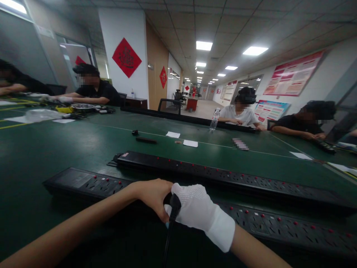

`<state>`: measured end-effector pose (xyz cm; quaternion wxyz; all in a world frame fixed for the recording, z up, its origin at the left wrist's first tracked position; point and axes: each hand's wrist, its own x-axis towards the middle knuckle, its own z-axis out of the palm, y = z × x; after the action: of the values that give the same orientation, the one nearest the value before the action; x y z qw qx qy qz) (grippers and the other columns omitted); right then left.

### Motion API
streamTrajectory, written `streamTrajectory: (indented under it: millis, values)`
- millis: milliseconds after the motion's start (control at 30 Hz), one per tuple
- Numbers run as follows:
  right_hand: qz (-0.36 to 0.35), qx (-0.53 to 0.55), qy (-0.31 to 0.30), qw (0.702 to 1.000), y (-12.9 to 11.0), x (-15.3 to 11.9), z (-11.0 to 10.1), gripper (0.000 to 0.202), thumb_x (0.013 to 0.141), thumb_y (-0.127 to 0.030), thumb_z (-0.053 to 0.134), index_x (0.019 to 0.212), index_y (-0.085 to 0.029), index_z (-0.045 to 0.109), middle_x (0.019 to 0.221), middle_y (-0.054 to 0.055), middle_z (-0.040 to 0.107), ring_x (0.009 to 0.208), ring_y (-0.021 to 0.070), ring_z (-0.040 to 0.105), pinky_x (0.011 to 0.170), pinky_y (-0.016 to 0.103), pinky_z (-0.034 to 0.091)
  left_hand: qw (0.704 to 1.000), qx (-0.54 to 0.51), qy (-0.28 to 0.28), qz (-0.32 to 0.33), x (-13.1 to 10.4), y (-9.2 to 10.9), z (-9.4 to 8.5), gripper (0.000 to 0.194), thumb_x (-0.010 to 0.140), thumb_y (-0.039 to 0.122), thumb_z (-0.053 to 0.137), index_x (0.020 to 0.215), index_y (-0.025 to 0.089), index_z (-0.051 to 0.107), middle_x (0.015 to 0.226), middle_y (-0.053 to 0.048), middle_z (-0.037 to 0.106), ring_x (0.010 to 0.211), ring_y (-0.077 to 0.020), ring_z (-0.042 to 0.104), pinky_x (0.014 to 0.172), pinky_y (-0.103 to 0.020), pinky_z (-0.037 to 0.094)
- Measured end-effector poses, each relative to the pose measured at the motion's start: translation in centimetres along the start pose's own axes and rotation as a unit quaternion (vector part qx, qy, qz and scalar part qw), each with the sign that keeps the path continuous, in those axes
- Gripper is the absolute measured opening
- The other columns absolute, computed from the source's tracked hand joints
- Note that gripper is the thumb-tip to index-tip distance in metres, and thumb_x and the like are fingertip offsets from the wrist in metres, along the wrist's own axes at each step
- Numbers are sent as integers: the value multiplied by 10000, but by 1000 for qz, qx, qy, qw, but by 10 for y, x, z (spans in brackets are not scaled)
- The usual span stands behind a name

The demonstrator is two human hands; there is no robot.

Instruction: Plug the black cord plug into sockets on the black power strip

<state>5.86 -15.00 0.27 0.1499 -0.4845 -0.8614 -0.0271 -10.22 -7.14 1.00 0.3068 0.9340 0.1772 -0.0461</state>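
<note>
Across the green table lies a long black power strip (267, 219) with red lights and rows of sockets, partly covered by both hands. My right hand (192, 204), in a white dotted glove, is closed on a black plug (175, 205), whose cord runs down toward the bottom edge. Bare and curved, my left hand (156, 195) meets the glove at the plug, over the strip; its fingertips are partly hidden, and what they grip cannot be made out. A second black power strip (206, 170) lies just behind, roughly parallel.
Farther back on the green table (92, 145) are a dark bar (146, 140), white papers (190, 143), a water bottle (214, 119) and a blurred phone-like object (240, 144). Several people sit around the table. Plastic wrap (41, 115) and cables lie at the left.
</note>
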Motion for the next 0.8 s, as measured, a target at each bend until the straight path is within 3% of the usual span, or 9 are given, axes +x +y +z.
streamTrajectory:
  millis: [100, 367, 800]
  values:
    - [-2, -5, -1, 1000, -1, 0, -2, 293, 775, -464, 417, 874, -204, 510, 736, 31, 621, 621, 156, 576, 533, 247, 347, 1000, 3, -11, -21, -1, 0, 0, 593, 512, 506, 707, 1017, 238, 552, 1030, 17, 595, 915, -194, 563, 810, -269, 406]
    - [-5, -28, 11, 1000, -1, 1, 0, 288, 755, -465, 447, 851, -201, 506, 721, 26, 619, 580, 146, 561, 502, 240, 317, 998, -46, -40, 3, 2, -2, -5, 539, 529, 403, 724, 1013, 230, 561, 1053, 27, 581, 931, -172, 554, 825, -272, 411]
    - [-35, 21, -7, 999, 2, -3, -6, 373, 668, -490, 502, 891, -190, 512, 746, 27, 613, 575, 142, 555, 482, 232, 333, 999, -40, -23, -3, -2, 0, -5, 539, 579, 474, 685, 1041, 229, 554, 1065, 21, 588, 965, -177, 552, 853, -262, 395]
